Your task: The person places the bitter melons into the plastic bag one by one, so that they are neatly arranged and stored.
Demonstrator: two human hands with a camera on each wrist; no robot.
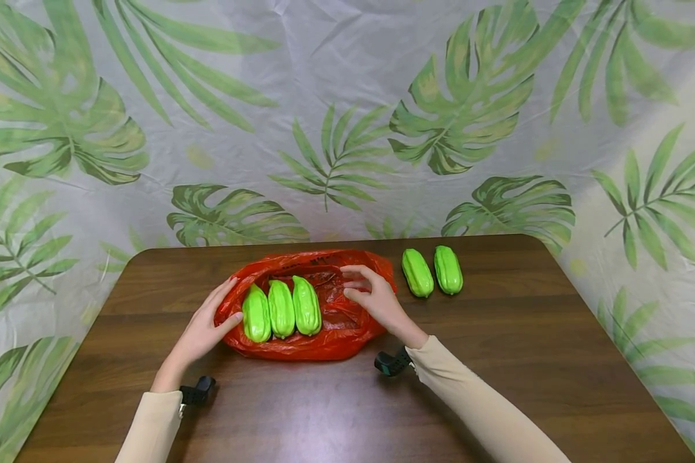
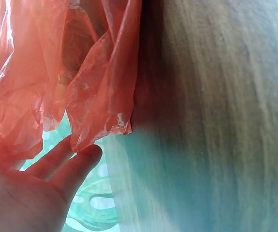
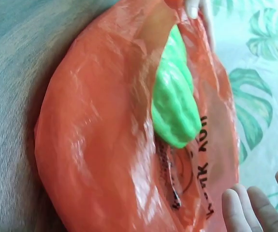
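A crinkled red plastic bag (image 1: 307, 350) lies on the table with its mouth spread wide. Three bright green ridged gourds (image 1: 281, 308) sit side by side in its left half. My left hand (image 1: 205, 331) rests at the bag's left rim, fingers extended and thumb apart from them, close to the leftmost gourd. In the left wrist view its fingers (image 2: 80, 164) touch the red plastic. Over the right part of the opening hovers my right hand (image 1: 379, 299), fingers loosely bent with nothing in them. One gourd (image 3: 175, 96) shows inside the bag in the right wrist view.
Two more green gourds (image 1: 417, 273) lie on the table just right of the bag, near the back edge. The dark wooden table (image 1: 301, 411) extends in front of it. Behind hangs a pale leaf-print cloth (image 1: 347, 83). Dark print marks the bag's inner side.
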